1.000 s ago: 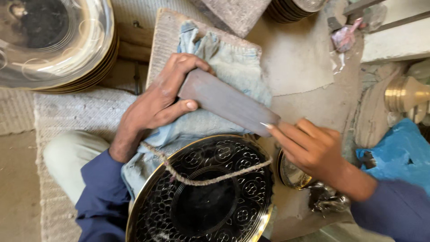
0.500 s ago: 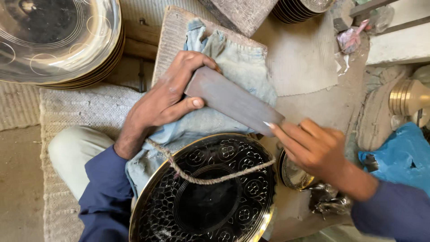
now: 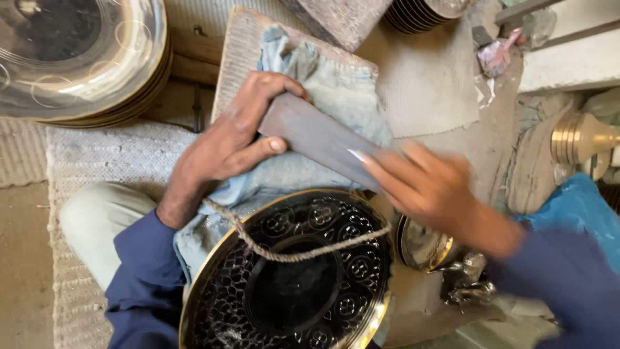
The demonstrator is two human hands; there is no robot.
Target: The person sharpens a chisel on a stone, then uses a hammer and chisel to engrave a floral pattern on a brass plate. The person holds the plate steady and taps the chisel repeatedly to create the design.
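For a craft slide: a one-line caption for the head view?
Left hand and right hand hold a flat grey bar over blue cloth, above an ornate black-and-brass plate.

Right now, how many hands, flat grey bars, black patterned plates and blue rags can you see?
Hands: 2, left hand and right hand
Grey bar: 1
Black plate: 1
Blue rag: 1
Total: 5
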